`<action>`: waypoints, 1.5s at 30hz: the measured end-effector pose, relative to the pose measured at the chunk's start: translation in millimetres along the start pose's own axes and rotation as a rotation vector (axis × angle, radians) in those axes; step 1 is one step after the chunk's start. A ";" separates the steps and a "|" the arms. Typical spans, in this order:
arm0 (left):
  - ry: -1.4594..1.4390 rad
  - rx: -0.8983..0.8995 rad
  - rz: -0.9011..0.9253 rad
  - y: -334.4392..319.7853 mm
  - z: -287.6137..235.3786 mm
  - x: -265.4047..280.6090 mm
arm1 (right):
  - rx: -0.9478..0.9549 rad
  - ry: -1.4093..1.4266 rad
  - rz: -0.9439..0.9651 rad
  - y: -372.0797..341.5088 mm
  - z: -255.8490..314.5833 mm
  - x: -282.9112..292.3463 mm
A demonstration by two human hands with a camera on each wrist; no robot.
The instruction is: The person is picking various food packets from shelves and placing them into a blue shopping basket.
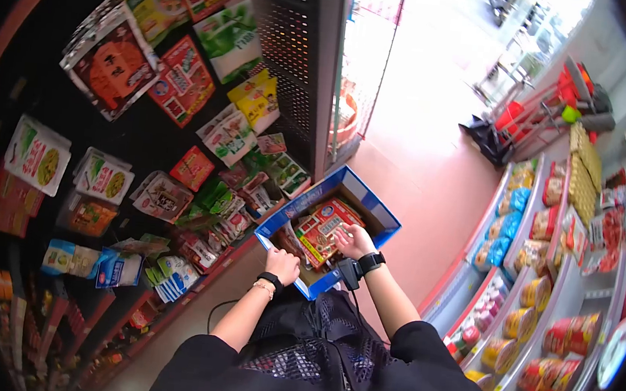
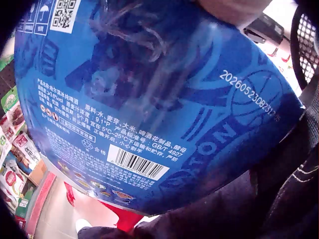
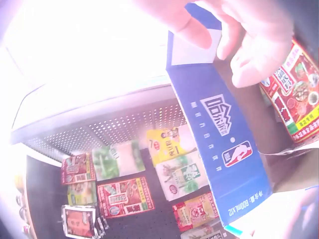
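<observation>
An open-topped blue cardboard box (image 1: 368,189) is held in front of my body. Its near left rim is gripped by my left hand (image 1: 283,266), fingers curled over the edge. The box's printed side (image 2: 164,84) fills the left wrist view, where only a sliver of that hand shows at the top. Inside the box lie red and yellow food packets (image 1: 322,230). My right hand (image 1: 354,242) hovers over the box's right part, fingers loosely bent. From the right wrist view, nothing shows between those fingers, and a red packet (image 3: 294,89) lies beyond them.
On my left, a black rack carries hanging seasoning packets (image 1: 118,64), with more packets (image 1: 212,223) on its lower ledge. Shelves to the right hold instant noodle cups (image 1: 519,321) and bags (image 1: 506,225). Pinkish floor (image 1: 406,167) leads to a bright doorway; red-framed equipment (image 1: 548,105) stands beside it.
</observation>
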State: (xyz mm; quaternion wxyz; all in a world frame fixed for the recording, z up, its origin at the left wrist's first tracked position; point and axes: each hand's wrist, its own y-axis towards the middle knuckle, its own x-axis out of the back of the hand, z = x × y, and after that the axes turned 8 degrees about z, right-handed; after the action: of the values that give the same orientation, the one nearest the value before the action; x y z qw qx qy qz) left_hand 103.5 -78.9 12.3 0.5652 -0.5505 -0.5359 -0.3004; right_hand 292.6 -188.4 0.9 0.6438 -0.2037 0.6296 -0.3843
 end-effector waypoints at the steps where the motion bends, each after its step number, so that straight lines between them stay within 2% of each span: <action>1: 0.008 -0.013 0.046 -1.5 -4.8 -5.3 | -0.026 0.032 -0.090 6.6 1.6 16.2; 3: 0.019 0.010 0.145 2.6 2.9 0.2 | -0.073 -0.003 -0.201 38.1 1.7 7.9; 4: 0.025 0.008 0.095 1.3 1.6 -1.1 | -0.066 -0.034 -0.260 39.0 -1.6 14.0; 5: 0.010 0.000 0.103 3.2 8.1 0.8 | -0.001 -0.191 -0.130 48.1 -7.9 12.8; 6: -0.025 -0.015 0.128 2.2 4.9 0.2 | 0.091 -0.220 -0.222 104.1 -17.2 55.6; 7: -0.027 0.029 0.349 4.6 0.5 16.8 | 0.067 -0.240 -0.304 119.7 -17.1 69.3; 8: -0.034 0.037 0.351 5.5 -5.6 12.8 | 0.034 -0.268 -0.386 132.7 -16.6 79.8; 10: -0.050 0.012 0.058 7.8 -3.9 8.0 | 0.234 -0.346 -0.315 175.9 -30.9 124.4; 11: -0.060 -0.010 0.109 7.2 -4.0 10.4 | 0.137 -0.466 -0.372 181.4 -26.4 143.1; 12: -0.093 -0.029 0.065 7.9 -4.3 8.5 | 0.036 -0.588 -0.414 190.1 -27.4 147.7; 13: -0.102 -0.026 0.051 11.8 2.8 6.8 | 0.077 -0.340 -0.446 187.2 -34.2 143.2; 14: -0.117 -0.042 0.045 8.3 0.1 0.0 | 0.047 -0.397 -0.381 203.3 -34.8 167.5; 15: -0.123 -0.048 0.012 7.5 0.0 0.2 | 0.022 -0.437 -0.424 177.8 -33.7 148.1; 16: -0.147 -0.088 0.035 9.4 3.0 -3.5 | 0.166 -0.317 -0.530 141.0 -40.7 106.7; 18: -0.144 -0.100 0.000 8.8 2.6 -4.5 | 0.016 -0.412 -0.520 130.6 -36.7 99.9; 20: -0.159 -0.107 -0.011 8.5 4.0 -3.4 | 0.016 -0.621 -0.512 144.7 -41.6 112.4; 21: -0.163 -0.113 0.005 6.2 3.6 -7.4 | -0.035 -0.647 -0.479 131.6 -33.0 95.6; 24: -0.165 -0.121 -0.011 8.8 6.2 -11.5 | 0.047 -0.679 -0.413 128.7 -33.2 76.5; 25: -0.164 -0.129 -0.027 11.5 6.1 -8.8 | 0.143 -0.764 -0.222 87.4 -33.0 35.0; 26: -0.167 -0.136 -0.015 7.9 6.7 -10.0 | 0.139 -0.699 -0.218 79.2 -34.5 26.3; 28: -0.151 -0.108 0.015 9.5 5.4 -9.7 | 0.340 -0.875 -0.002 80.5 -33.5 22.2; 30: -0.168 -0.124 0.000 10.5 6.7 -12.3 | 0.339 -0.816 0.013 68.3 -31.5 15.5; 32: -0.204 -0.058 -0.013 11.8 7.1 -13.3 | 0.394 -1.019 0.075 33.7 -25.3 -9.0; 33: -0.232 -0.034 -0.001 12.9 6.5 -9.6 | 0.397 -1.026 0.122 15.0 -20.9 -19.5; 34: -0.320 0.013 0.056 15.9 6.0 -5.6 | 0.403 -1.026 0.115 3.9 -15.8 -19.8; 36: -0.513 0.126 0.074 27.0 6.2 -0.4 | 0.426 -1.077 0.218 -17.3 -4.9 -23.3; 38: -0.779 0.174 0.031 37.5 10.0 4.6 | 0.426 -1.177 0.233 -69.9 3.5 -47.9; 39: -0.840 0.167 0.022 39.8 10.0 14.7 | 0.457 -1.126 0.308 -76.9 7.2 -41.5; 40: -0.781 0.117 -0.071 41.6 9.0 21.3 | 0.489 -1.074 0.385 -84.9 10.9 -37.4; 42: -1.249 -0.178 -0.071 43.1 3.1 39.3 | 0.497 -0.986 0.412 -106.1 15.1 -36.4; 43: -1.242 -0.182 -0.067 39.3 -0.5 51.5 | 0.510 -0.907 0.463 -109.2 16.6 -32.2; 45: -1.471 -0.242 0.234 29.5 -11.1 74.4 | 0.529 -0.773 0.543 -118.3 16.4 -28.0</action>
State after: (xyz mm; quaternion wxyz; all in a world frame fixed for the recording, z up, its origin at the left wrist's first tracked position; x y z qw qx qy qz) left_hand 152.2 -64.5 75.1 0.0256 -0.7207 -0.6764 0.1498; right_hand 282.7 -244.5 109.5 0.9339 0.0089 0.2588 -0.2465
